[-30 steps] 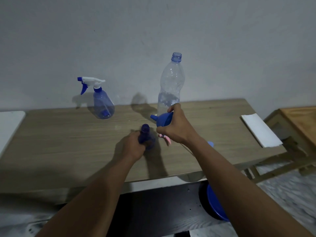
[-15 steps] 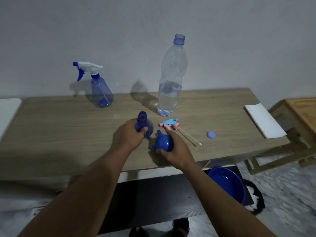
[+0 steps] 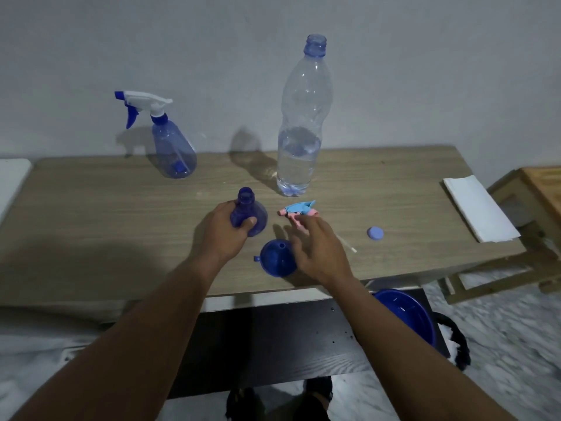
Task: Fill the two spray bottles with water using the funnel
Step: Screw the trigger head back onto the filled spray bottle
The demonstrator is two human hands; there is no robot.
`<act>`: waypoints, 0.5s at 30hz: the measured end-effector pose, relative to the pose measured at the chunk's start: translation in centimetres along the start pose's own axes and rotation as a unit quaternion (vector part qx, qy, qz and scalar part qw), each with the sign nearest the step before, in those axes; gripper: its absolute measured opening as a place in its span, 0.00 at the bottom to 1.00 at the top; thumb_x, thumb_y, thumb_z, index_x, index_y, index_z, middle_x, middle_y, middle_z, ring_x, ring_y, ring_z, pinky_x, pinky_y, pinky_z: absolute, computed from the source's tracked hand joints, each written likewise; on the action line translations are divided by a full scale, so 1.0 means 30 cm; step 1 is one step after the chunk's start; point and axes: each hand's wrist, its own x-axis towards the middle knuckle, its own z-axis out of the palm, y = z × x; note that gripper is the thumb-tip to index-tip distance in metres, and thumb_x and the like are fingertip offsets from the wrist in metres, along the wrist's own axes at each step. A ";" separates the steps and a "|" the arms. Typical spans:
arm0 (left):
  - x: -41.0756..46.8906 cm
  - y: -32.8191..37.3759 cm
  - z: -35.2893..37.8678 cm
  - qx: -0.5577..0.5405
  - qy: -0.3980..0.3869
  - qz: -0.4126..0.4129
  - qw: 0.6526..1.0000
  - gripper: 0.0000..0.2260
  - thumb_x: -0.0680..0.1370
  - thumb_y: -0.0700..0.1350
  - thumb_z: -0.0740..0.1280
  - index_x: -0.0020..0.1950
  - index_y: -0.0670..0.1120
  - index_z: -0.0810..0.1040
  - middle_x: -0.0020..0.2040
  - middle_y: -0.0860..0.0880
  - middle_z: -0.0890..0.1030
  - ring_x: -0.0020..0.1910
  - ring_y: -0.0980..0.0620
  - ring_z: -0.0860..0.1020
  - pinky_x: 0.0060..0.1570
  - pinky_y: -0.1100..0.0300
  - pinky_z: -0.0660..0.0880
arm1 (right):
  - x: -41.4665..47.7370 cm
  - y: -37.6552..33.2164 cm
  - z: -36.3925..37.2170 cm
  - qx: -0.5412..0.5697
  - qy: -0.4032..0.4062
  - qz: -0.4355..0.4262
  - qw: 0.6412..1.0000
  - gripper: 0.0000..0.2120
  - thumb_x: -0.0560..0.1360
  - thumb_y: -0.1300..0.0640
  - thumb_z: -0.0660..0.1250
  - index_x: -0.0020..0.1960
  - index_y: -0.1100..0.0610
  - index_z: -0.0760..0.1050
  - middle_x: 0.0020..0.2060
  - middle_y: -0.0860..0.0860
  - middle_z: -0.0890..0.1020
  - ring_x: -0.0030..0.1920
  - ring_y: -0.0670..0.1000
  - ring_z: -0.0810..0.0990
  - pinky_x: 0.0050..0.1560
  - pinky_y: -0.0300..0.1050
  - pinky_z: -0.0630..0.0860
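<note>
Left hand (image 3: 224,235) grips the uncapped spray bottle (image 3: 248,216) to keep it steady, right hand (image 3: 318,250) hangs loose and empty beside the funnel (image 3: 277,259) lying on the table (image 3: 91,223)

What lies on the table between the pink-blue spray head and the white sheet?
In the head view, a small blue cap lies there, touching neither spray head nor sheet.
</note>
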 end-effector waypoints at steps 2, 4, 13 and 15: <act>0.000 -0.009 0.003 0.004 0.002 -0.006 1.000 0.11 0.74 0.51 0.72 0.54 0.51 0.79 0.52 0.51 0.81 0.47 0.54 0.77 0.44 0.60 0.69 | 0.084 0.032 -0.031 -0.007 0.025 0.028 0.999 0.20 0.82 0.51 0.62 0.72 0.56 0.69 0.66 0.55 0.76 0.66 0.54 0.73 0.62 0.49 0.73; 0.000 -0.018 0.005 0.011 -0.002 -0.014 1.000 0.10 0.73 0.54 0.71 0.53 0.56 0.78 0.51 0.54 0.81 0.48 0.53 0.79 0.48 0.55 0.73 | 0.160 0.064 -0.046 -0.039 -0.041 0.059 0.997 0.24 0.82 0.52 0.61 0.75 0.59 0.66 0.71 0.58 0.71 0.70 0.59 0.70 0.67 0.53 0.69; 0.003 -0.026 0.019 -0.009 0.007 -0.021 1.000 0.13 0.72 0.51 0.73 0.56 0.55 0.79 0.53 0.54 0.80 0.52 0.52 0.79 0.58 0.48 0.75 | 0.306 0.111 -0.048 -0.137 -0.177 0.020 0.974 0.22 0.78 0.51 0.68 0.71 0.54 0.73 0.63 0.56 0.77 0.60 0.63 0.77 0.56 0.52 0.74; 0.001 -0.019 0.019 -0.024 0.005 -0.026 0.999 0.13 0.73 0.49 0.74 0.56 0.55 0.79 0.52 0.53 0.80 0.52 0.51 0.79 0.59 0.47 0.75 | 0.326 0.102 -0.054 -0.128 -0.186 0.033 0.974 0.24 0.77 0.53 0.70 0.72 0.54 0.73 0.64 0.57 0.76 0.61 0.61 0.77 0.60 0.51 0.73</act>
